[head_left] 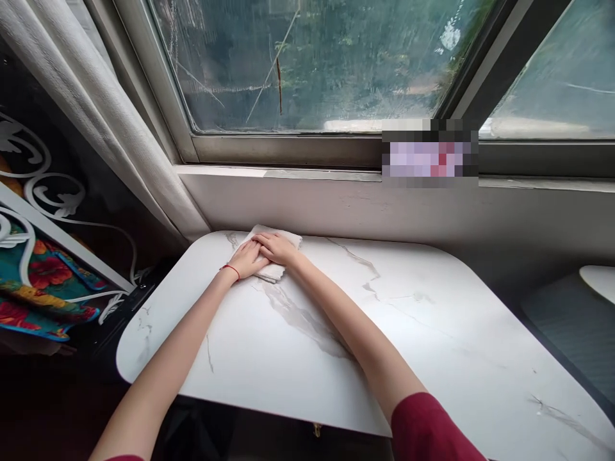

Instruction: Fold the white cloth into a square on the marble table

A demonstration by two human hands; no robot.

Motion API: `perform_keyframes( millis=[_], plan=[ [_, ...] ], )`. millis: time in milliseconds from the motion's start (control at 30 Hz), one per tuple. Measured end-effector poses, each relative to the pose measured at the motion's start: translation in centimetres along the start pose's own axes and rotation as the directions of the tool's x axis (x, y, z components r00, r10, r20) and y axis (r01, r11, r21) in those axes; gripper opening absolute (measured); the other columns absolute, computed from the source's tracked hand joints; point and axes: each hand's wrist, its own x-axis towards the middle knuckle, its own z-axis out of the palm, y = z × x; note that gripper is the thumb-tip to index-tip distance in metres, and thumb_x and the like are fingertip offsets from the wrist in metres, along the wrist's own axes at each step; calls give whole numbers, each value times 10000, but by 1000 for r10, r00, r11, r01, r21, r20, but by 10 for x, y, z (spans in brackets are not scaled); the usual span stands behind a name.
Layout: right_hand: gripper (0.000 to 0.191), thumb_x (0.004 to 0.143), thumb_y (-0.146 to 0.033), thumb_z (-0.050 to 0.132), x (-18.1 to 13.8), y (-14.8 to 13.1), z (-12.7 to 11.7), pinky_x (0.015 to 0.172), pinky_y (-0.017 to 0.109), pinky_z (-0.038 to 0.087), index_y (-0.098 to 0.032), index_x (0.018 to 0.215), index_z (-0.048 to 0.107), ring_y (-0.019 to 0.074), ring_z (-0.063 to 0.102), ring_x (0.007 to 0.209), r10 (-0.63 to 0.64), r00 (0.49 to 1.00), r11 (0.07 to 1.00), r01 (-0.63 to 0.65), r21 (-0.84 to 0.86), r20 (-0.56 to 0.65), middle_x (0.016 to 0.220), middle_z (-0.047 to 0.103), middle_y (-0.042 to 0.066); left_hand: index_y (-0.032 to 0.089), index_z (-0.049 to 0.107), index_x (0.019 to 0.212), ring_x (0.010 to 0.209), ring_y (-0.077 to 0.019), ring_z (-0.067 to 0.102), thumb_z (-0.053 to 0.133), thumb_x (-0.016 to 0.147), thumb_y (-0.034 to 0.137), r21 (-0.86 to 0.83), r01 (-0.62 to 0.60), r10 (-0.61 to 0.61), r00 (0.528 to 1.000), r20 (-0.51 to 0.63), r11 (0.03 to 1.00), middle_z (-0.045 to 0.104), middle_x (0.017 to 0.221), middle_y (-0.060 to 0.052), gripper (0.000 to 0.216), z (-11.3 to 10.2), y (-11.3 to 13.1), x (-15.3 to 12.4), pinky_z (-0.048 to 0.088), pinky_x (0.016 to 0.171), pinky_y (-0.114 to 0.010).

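Near the far left end of the white marbled table (298, 371), a folded white cloth (271, 274) lies flat. My left hand (247, 258), with a red string at the wrist, rests on the cloth with its fingers stretched out. Over its fingers lies my right hand (277, 248), also flat and reaching across from the right. Neither hand is closed around anything. Part of the cloth is hidden beneath the two hands, and its edges show behind and in front of them.
Behind the table stand a low wall (307, 203) and a metal-framed window (288, 150). A pale curtain (120, 128) hangs at the left, beside a white scrolled metal frame (72, 240) and flowered fabric (48, 282). At the right is a dark grey surface (567, 320).
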Motion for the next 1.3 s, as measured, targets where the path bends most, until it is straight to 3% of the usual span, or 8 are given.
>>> perform_keyframes(
  millis=[167,300,533,733,867,1000,1200,1300],
  plan=[
    [373,991,-162,394,23,-10,13,1080,381,405,-159,1323,564,207,580,1233,2,1000,999,-1,39,-11,1387,611,98,146,525,1369,1380,-302,469,508,907,427,15,118,-119,993,6,993,559,1432,-135,541,-17,-12,-8,336,1182,-434],
    [358,982,-145,412,27,-19,19,1065,377,413,-164,1291,593,207,587,1227,17,999,998,-14,59,-43,1362,630,103,162,590,1316,1308,-303,530,535,928,405,67,122,-126,990,56,990,609,1358,-125,461,-29,-5,-18,383,1146,-421],
    [329,974,-160,440,12,-61,26,1034,377,410,-125,1278,561,225,581,1207,15,998,1000,-14,19,-65,1332,631,135,171,590,1254,1083,-237,630,625,949,395,90,139,-146,986,75,986,606,1268,-83,380,-53,9,-52,562,899,-440],
    [327,965,-221,481,-1,-118,39,1011,375,423,-126,1267,561,218,590,1183,-182,982,981,185,58,-56,1304,643,122,237,591,1300,1264,-288,551,500,959,432,95,189,-193,981,27,977,602,1341,-79,403,-49,14,-135,455,1078,-438],
    [371,955,-254,508,-7,-155,47,1010,369,424,-129,1302,554,192,590,1181,-415,909,905,416,94,-31,1346,628,92,199,578,1261,1330,-297,511,391,919,448,196,310,-270,941,-206,930,632,1320,-106,463,-14,16,-210,337,1176,-505],
    [397,978,-279,470,-18,-185,51,989,351,438,-122,1336,540,177,571,1214,-583,812,810,581,81,-4,1364,614,83,145,555,1252,1282,-329,550,374,923,440,314,379,-233,879,-416,871,637,1290,-164,478,13,27,-265,326,1175,-536],
    [374,1012,-305,437,-36,-217,55,976,317,444,-128,1325,539,187,519,1288,-633,773,773,634,8,-44,1383,573,113,259,640,1130,1371,-346,470,430,898,226,504,127,54,943,-329,854,650,1279,-103,315,13,15,-324,318,1172,-559],
    [392,1018,-347,416,-40,-224,57,935,313,459,-114,1308,538,209,575,1188,-606,792,795,606,-24,-76,1329,590,129,282,637,1129,1457,-338,361,441,886,174,506,90,103,935,-340,858,600,1374,-84,331,12,6,-337,274,1195,-564]
  ],
)
